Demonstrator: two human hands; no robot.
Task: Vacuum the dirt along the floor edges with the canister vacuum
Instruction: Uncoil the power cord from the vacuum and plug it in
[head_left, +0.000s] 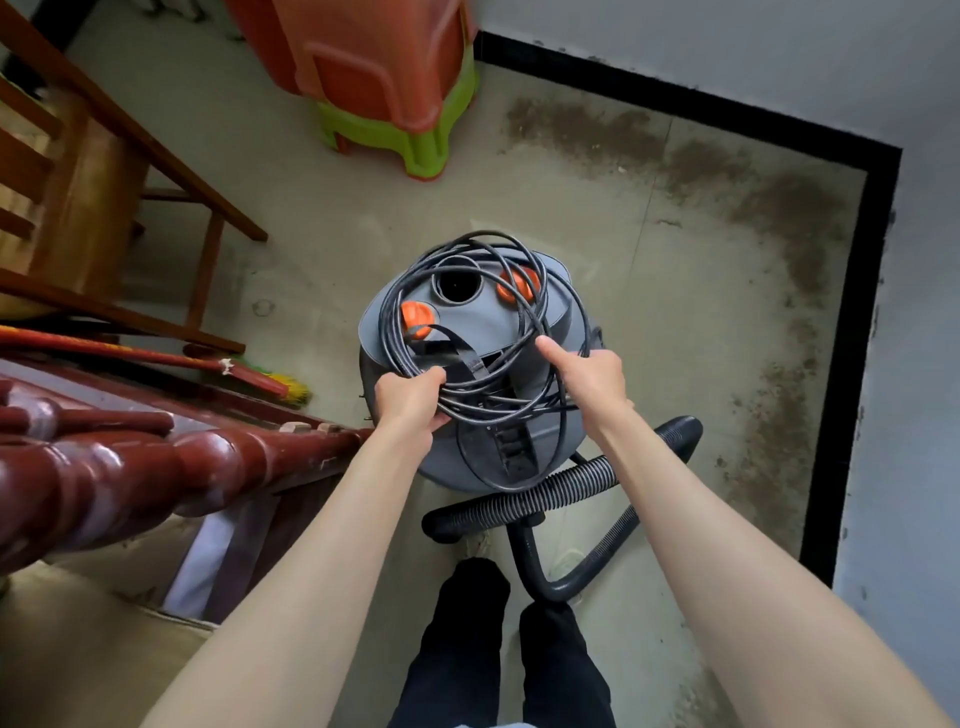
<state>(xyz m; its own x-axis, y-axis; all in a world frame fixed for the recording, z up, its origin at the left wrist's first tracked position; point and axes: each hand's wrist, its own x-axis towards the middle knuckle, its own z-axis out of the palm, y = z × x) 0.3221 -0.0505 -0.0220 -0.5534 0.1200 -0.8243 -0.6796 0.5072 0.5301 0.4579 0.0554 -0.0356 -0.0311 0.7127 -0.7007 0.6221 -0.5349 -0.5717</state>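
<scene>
Directly under both hands sits the grey canister vacuum (475, 364), its top heaped with a loose coil of black power cord (467, 332). The left hand (410, 397) grips the near-left side of the coil, fingers curled round several strands; the right hand (592, 371) is curled on the coil's right side with its thumb sticking out toward the coil's middle, though exactly which strands it holds is hard to tell. Beyond the grip, along the far wall and down the right-hand wall, a band of dark dirt (779, 218) follows the black skirting (878, 312), and the floor (597, 208) between the vacuum and that corner lies open. Behind the grip, toward the person, the ribbed black hose (566, 493) loops across the floor just past the person's dark trouser legs (498, 649). Left of the left hand the room is tight: a dark red turned-wood railing (104, 457) comes close to the canister, a red-handled broom (156, 358) lies beyond it, and a wooden chair (104, 182) stands further out. Ahead and left of the coil, stacked orange and green plastic stools (384, 88) stand against the far wall. The floor is pale, worn concrete, and the walls are grey-white.
</scene>
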